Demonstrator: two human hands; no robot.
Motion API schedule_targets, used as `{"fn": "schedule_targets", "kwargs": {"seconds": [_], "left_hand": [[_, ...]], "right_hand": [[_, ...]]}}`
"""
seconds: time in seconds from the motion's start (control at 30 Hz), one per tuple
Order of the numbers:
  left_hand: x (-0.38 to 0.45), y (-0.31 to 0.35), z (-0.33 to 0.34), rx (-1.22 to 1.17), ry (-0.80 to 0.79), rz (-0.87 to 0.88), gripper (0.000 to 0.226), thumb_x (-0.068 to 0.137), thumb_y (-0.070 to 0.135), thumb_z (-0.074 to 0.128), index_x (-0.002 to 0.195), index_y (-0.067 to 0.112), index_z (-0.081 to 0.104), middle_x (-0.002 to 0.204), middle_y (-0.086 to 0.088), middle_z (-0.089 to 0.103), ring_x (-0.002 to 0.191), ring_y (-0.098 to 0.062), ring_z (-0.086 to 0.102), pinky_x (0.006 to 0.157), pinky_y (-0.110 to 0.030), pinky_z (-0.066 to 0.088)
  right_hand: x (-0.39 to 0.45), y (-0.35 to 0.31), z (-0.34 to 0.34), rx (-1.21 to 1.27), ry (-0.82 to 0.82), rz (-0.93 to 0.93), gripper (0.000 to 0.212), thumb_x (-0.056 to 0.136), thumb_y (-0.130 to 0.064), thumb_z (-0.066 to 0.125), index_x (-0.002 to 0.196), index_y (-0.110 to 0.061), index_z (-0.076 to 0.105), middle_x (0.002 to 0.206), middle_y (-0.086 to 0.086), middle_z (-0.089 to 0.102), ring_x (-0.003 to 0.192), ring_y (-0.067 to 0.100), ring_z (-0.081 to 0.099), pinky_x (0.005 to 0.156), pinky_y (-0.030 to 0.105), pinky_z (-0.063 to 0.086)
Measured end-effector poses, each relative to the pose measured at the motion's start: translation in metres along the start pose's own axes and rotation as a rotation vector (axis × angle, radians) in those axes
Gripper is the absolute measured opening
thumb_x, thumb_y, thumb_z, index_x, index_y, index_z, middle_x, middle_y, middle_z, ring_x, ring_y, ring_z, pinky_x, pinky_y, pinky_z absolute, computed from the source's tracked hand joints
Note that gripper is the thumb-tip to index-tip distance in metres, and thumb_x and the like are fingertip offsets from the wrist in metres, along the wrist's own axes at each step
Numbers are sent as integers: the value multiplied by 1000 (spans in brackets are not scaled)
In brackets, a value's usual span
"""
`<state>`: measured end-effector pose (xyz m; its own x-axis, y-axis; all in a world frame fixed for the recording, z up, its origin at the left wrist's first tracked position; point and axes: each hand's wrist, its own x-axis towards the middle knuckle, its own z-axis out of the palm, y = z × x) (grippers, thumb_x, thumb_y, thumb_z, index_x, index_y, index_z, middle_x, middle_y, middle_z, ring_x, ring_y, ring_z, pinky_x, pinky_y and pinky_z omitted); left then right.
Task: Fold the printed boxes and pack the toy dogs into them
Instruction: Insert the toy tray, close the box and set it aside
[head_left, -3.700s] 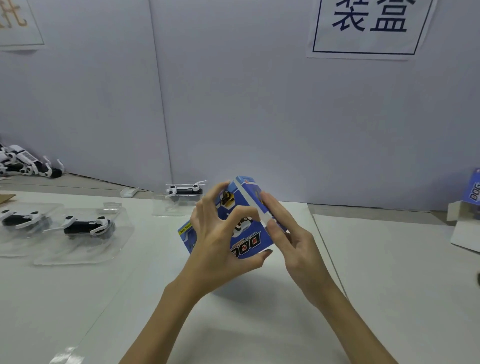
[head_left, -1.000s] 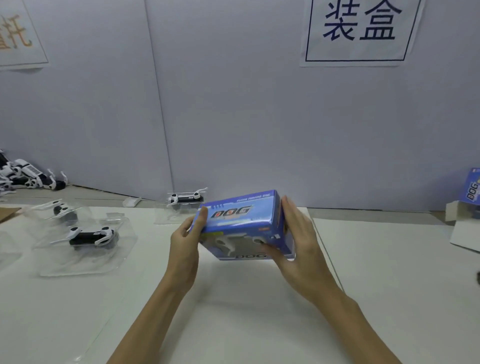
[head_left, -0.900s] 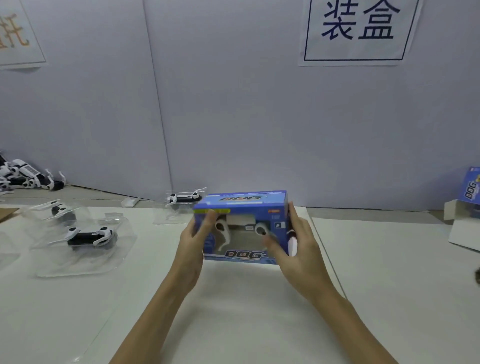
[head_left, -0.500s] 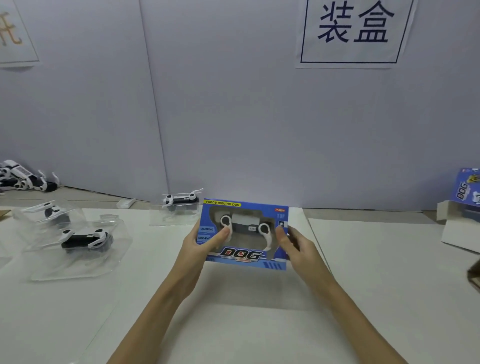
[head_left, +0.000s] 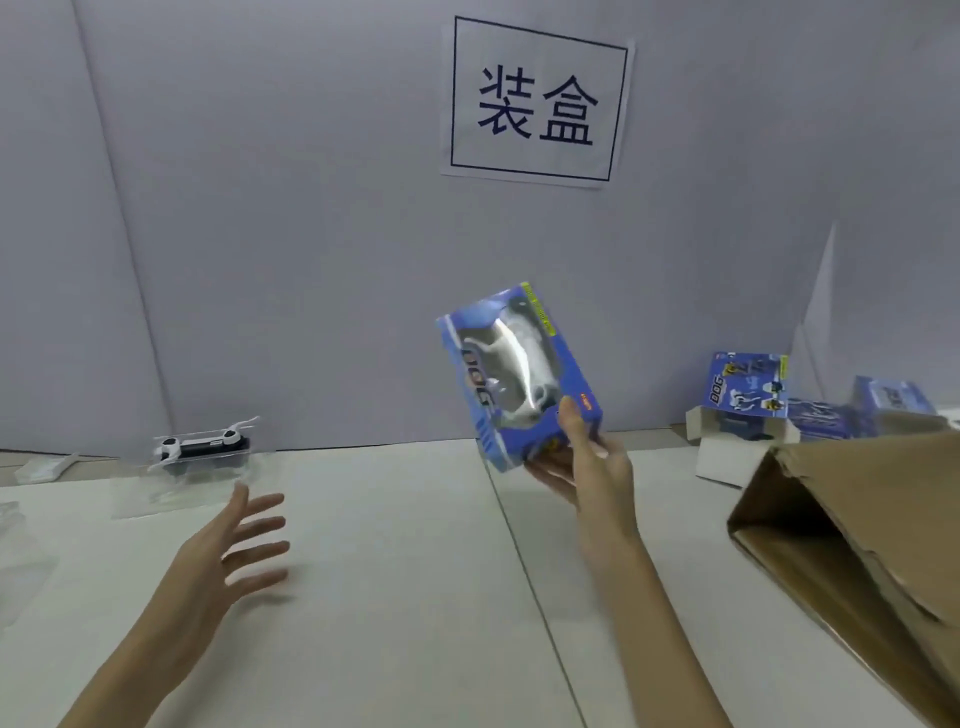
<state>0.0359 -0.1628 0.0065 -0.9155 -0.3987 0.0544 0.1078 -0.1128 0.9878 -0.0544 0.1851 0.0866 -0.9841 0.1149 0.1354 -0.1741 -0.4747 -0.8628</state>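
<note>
A: Now, in the head view, where is the packed box (head_left: 519, 376)?

B: Aloft, long axis tilted upward; the right hand (head_left: 584, 467) grips its lower end. The cardboard carton (head_left: 852, 530) lies right of it.

A: The left hand (head_left: 234, 545)?

B: Spread, holding nothing, nearer the bagged toy dog (head_left: 202, 447) on the counter (head_left: 405, 597).

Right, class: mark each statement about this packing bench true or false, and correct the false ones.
1. The right hand holds a blue box. True.
2. The left hand grips a toy dog. False: its fingers are spread and hold nothing.
3. A brown carton lies at the right. True.
4. The held box rests flat on the table. False: it is lifted and tilted.
5. A toy dog lies by the wall. True.
</note>
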Motion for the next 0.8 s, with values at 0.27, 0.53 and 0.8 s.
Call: {"fn": "schedule_targets", "kwargs": {"seconds": [0.27,0.53,0.8], "left_hand": [[-5,-3,21,179,-27,-7,49,87,68,56,100,29,83,105,0,78,95,-29,75,75,-45,61],[-18,-40,32,1153,-99,537,61,82,77,40,122,41,68,127,16,58,116,-19,58,93,-43,38],[-6,-61,29,1270,-9,673,44,85,66,42,108,43,72,113,24,63,99,-18,69,79,-41,40]], "right_hand": [[19,1,-25,40,307,-124,54,92,-18,78,137,-17,49,122,7,70,97,12,72,83,29,58],[21,78,-4,-531,-40,172,28,99,0,48,94,-6,74,81,10,78,62,17,69,57,27,56],[159,60,-55,-1274,274,-117,25,98,-5,50,118,4,63,133,22,58,120,38,57,90,38,47]]}}
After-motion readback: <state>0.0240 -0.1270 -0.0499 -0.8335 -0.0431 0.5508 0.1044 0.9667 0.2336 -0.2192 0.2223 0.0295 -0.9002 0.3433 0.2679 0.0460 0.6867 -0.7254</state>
